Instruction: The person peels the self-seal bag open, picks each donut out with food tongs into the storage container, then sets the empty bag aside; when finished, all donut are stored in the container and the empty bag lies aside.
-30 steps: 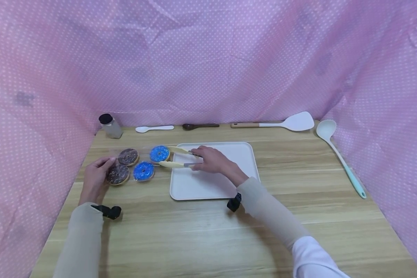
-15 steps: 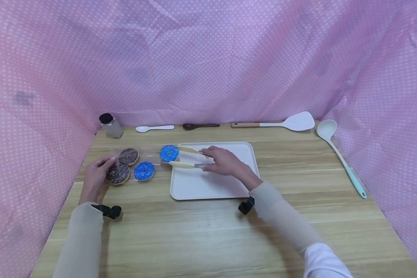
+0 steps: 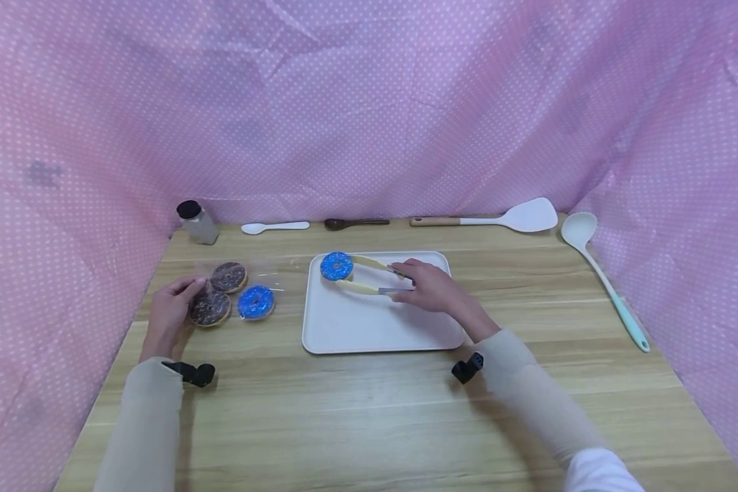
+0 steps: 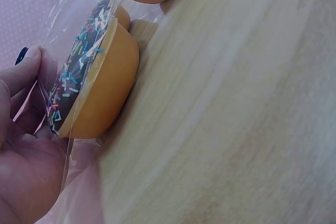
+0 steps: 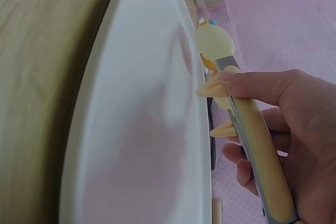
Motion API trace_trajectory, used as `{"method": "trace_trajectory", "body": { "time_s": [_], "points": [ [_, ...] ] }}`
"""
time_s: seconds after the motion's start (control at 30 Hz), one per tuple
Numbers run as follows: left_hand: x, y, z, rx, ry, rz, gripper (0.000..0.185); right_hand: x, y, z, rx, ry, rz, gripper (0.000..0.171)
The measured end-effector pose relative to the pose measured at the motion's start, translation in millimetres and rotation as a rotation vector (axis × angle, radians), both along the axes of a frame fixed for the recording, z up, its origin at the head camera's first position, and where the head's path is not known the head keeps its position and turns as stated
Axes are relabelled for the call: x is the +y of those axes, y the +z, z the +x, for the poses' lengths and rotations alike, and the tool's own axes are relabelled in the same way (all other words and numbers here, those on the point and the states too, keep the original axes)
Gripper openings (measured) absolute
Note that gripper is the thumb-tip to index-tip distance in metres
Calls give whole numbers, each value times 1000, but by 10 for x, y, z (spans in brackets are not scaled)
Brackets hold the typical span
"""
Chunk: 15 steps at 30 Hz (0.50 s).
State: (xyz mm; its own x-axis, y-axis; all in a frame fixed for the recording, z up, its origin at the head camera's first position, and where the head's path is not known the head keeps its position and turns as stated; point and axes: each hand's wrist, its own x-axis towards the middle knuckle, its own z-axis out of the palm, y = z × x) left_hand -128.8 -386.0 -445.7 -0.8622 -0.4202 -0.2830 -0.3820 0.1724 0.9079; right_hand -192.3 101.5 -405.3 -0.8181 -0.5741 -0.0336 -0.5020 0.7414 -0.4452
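A sprinkled blue donut (image 3: 330, 268) is held left of the right hand (image 3: 430, 287) by its gripped tongs (image 3: 361, 288); a clear, faint-edged bag (image 4: 62, 30) is pinched by the left hand (image 3: 167, 313).

A close-fitting beige left sleeve (image 3: 143, 427) ends in an uneven edge at the wrist, where a small black device (image 3: 190, 373) with a rounded end sits on a dark band. The right sleeve (image 3: 541, 396) matches it in beige, with a blocky black unit (image 3: 468, 368) at its cuff; further up, a loose whitish sleeve (image 3: 601, 471) overlaps it in soft folds.
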Motion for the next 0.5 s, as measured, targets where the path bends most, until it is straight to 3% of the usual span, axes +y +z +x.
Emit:
{"method": "trace_trajectory", "body": {
  "time_s": [0.5],
  "points": [
    [-5,-6,1,100,-11,10,33,241,-133,20,-83,-78,3,66]
  ]
}}
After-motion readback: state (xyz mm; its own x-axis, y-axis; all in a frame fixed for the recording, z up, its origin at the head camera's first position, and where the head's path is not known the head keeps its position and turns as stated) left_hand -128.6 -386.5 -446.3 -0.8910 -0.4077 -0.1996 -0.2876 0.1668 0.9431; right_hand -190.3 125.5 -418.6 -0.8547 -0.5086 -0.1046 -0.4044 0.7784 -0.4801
